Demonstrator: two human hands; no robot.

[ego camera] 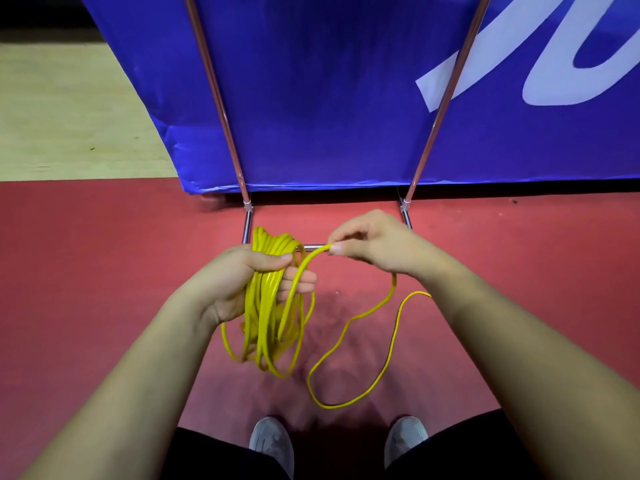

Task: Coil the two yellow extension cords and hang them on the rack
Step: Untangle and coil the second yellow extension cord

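A yellow extension cord (266, 306) hangs as a bundle of several loops from my left hand (239, 278), which is closed around the top of the coil. My right hand (370, 240) pinches a strand of the same cord between thumb and fingertips, just right of the coil. From there the loose tail (349, 323) droops in a wide loop over the red floor and runs off under my right forearm. The metal rack (221, 98) stands just beyond my hands, its two slanted poles rising to the top edge. Only one cord is in view.
A blue banner (329, 98) with white lettering fills the space behind the rack. The rack's low crossbar (313, 246) sits right behind my hands. Red floor (86, 254) lies below, pale flooring (69, 109) at far left. My grey shoes (273, 441) show at the bottom.
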